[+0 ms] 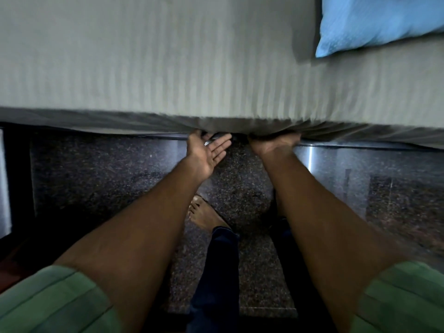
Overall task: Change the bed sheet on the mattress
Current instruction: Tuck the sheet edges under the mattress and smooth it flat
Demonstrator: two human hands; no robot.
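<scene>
A dark speckled granite floor (240, 179) fills the lower part of the view, polished enough to carry pale streaks of reflected light. At the floor's left edge stands a tall bright strip (4, 183), perhaps a door or a panel; it is too blurred to tell. Light is dim overall, cool and greyish.

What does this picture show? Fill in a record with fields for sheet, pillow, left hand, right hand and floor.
sheet: grey striped sheet covers the bed top, its edge hanging over the near side
pillow: blue pillow lies on the sheet at the far right
left hand: left hand is palm up with straight fingers at the sheet edge
right hand: right hand has its fingers hidden under the sheet edge
floor: dark speckled floor, with a bare foot on it
</scene>
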